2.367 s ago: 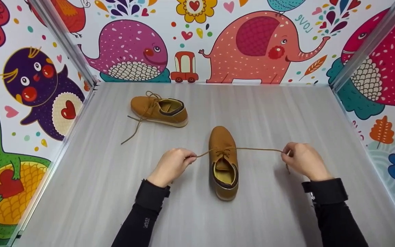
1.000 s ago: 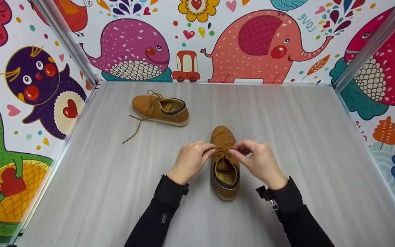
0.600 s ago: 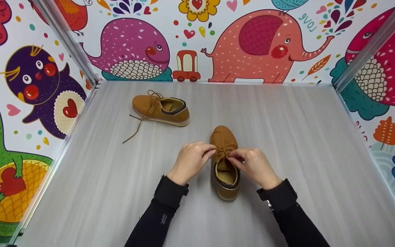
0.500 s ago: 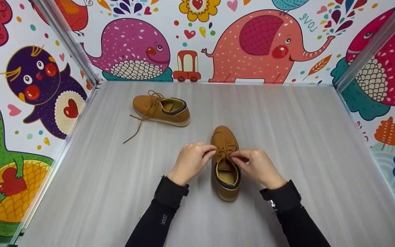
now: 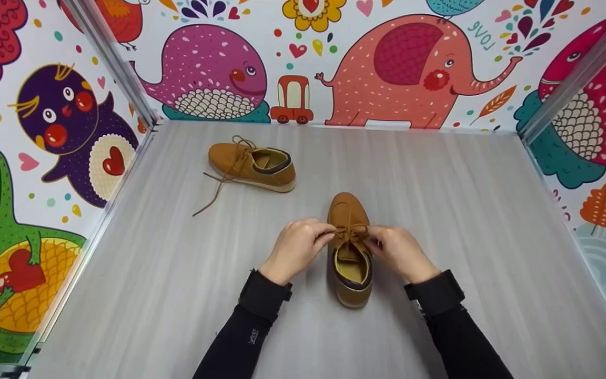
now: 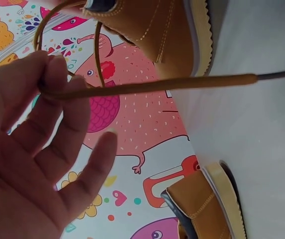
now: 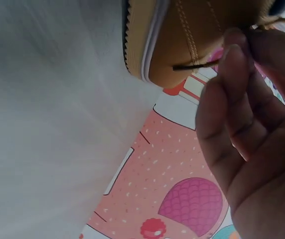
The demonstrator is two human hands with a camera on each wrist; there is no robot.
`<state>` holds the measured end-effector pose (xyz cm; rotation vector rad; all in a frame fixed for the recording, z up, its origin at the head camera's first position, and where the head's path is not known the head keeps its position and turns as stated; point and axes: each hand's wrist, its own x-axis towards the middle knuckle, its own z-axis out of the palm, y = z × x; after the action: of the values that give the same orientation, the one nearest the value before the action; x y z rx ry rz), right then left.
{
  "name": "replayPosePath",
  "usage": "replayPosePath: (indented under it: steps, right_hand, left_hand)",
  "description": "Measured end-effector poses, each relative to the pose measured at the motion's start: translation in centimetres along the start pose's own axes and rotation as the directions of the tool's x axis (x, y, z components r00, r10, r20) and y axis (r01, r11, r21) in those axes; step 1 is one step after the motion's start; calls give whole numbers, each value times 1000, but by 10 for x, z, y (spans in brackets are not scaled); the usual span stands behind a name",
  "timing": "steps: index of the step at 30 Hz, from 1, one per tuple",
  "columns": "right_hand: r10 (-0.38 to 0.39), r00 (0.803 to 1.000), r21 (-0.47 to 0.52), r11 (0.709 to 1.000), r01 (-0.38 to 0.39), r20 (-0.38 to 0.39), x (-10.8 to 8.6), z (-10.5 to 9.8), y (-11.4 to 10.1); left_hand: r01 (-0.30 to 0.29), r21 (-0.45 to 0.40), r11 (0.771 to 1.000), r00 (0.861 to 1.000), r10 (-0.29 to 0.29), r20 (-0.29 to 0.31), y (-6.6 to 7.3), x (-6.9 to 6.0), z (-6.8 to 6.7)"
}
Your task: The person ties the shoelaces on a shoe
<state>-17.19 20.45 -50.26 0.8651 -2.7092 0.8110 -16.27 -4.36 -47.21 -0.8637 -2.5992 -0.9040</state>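
A tan lace-up shoe (image 5: 351, 281) stands upright in the middle of the floor, toe pointing away. At its left side my left hand (image 5: 296, 248) pinches a lace between thumb and index finger. In the left wrist view that lace (image 6: 147, 88) runs across the pinch of the hand (image 6: 43, 144), its dark tip to the right. On the shoe's right side my right hand (image 5: 402, 252) pinches lace too. The right wrist view shows the fingertips of the hand (image 7: 252, 109) closed on it, with a dark lace end (image 7: 195, 66) sticking out. Loops lie over the shoe's tongue.
A second tan shoe (image 5: 253, 167) lies farther back on the left, toe to the left, one lace end trailing onto the grey floor (image 5: 455, 184). Walls with cartoon animals (image 5: 405, 68) and metal corner posts enclose the floor at the back and both sides.
Both hands came in from wide apart, where they held the laces stretched out, to the shoe's two sides. Loops now show between them. The right hand has shifted slightly right lately.
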Motion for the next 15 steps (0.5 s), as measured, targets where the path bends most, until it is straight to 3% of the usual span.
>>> replayPosePath:
  steps: [6, 15]
  right_hand:
    - [-34, 999, -61, 998, 34, -7, 4, 0, 2]
    - [39, 999, -31, 999, -38, 30, -2, -4, 7]
  left_hand:
    - [2, 5, 1000, 1000, -2, -3, -1, 1, 1]
    - [9, -1, 1000, 1000, -9, -1, -4, 0, 0]
